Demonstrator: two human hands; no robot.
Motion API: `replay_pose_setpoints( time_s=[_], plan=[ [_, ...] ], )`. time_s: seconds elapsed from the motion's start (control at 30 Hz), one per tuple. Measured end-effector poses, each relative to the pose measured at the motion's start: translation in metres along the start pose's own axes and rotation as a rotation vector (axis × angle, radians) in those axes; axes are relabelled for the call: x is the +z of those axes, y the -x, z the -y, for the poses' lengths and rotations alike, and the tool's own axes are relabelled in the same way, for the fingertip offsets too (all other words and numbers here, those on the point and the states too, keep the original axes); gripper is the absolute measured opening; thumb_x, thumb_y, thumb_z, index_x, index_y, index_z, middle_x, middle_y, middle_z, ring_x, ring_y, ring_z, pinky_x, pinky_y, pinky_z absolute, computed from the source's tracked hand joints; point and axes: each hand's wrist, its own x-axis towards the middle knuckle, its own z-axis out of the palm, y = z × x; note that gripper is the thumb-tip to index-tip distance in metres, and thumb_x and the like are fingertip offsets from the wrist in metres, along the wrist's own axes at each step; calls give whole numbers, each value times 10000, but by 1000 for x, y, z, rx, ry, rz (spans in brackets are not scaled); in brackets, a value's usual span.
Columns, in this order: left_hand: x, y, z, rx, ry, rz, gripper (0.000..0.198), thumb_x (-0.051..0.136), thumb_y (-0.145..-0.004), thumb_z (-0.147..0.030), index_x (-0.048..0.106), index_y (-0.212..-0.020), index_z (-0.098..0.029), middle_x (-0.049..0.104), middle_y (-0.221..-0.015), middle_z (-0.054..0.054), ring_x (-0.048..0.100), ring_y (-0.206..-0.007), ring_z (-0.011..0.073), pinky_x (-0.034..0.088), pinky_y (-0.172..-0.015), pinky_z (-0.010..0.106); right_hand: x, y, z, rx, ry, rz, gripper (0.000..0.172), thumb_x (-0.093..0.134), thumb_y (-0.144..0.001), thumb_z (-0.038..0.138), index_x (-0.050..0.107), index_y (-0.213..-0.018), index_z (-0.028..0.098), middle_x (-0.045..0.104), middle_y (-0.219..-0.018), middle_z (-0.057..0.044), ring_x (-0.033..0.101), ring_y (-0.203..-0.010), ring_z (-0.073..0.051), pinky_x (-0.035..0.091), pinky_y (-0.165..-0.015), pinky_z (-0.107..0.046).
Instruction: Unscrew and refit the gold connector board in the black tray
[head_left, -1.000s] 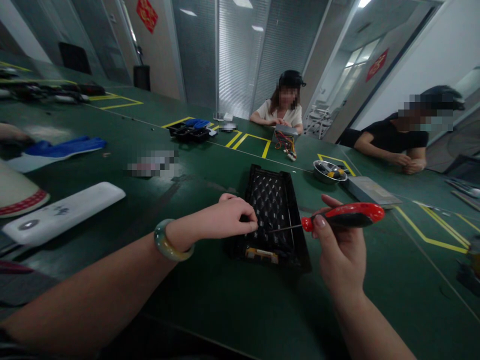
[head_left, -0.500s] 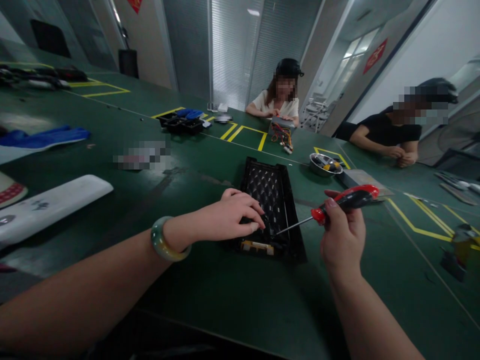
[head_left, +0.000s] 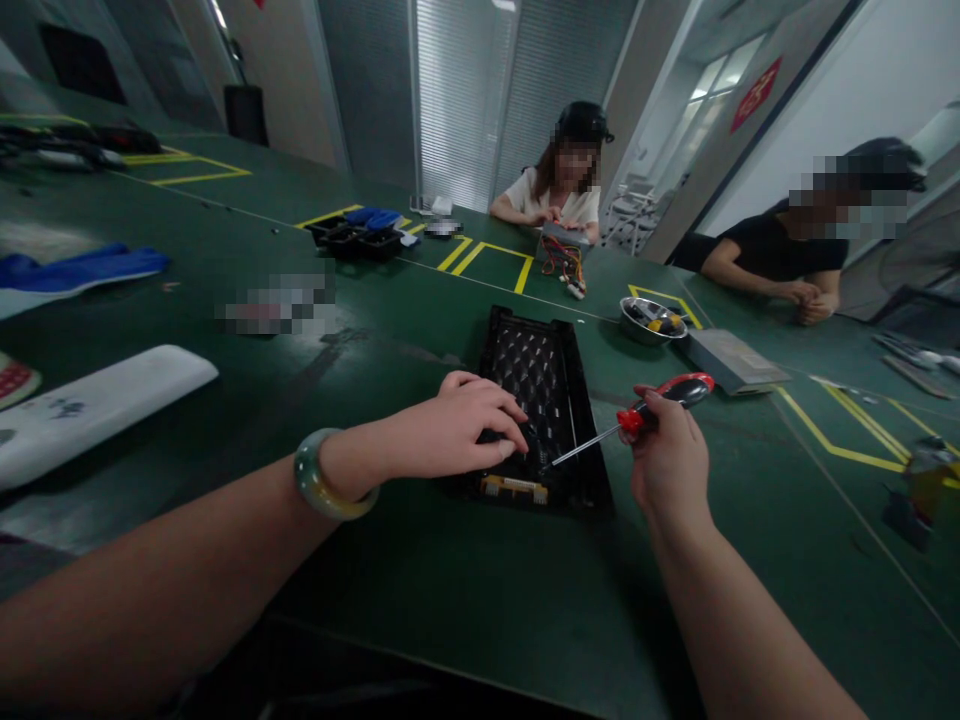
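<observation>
A black plastic panel with a raised diamond pattern lies on the green table. Bent over its left side, my left hand has its fingertips down by a small dark part near the lower end; what lies under the fingers is hidden. My right hand holds a red and black screwdriver by its handle, at the right of the panel. The metal shaft slants down to the left, with its tip on or just above the panel. A small yellowish circuit board sits at the panel's near end.
A metal bowl with small items and a flat grey metal case are beyond my right hand. A white elongated cover and blue gloves lie left. A black tray stands farther back. Two people sit across the table.
The screwdriver's handle has swung lower and turned away from me, with my right hand moving slightly left. Its tip stays at the same spot on the panel. My left hand keeps its place.
</observation>
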Motion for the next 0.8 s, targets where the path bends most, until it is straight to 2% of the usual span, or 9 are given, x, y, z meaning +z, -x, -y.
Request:
replay_pose_setpoints(
  time_s=[0.27, 0.8],
  plan=[
    [-2, -1, -1, -11, 4, 8, 235, 542, -920, -292, 764, -980, -341, 667, -1263, -31, 525, -1248, 224, 155, -1080, 415, -2, -6, -8, 77, -13, -11, 247, 699, -664, 313, 667, -831, 133, 556, -746, 7, 489, -574, -103, 361, -454, -215],
    [-1, -1, 0, -4, 14, 18, 235, 543, -920, -283, 760, -990, -337, 673, -1259, -26, 527, -1253, 225, 150, -1084, 426, -4, -7, -11, 88, -4, -20, 230, 695, -655, 324, 634, -810, 166, 557, -759, 14, 518, -638, -122, 396, -469, -211]
  ],
)
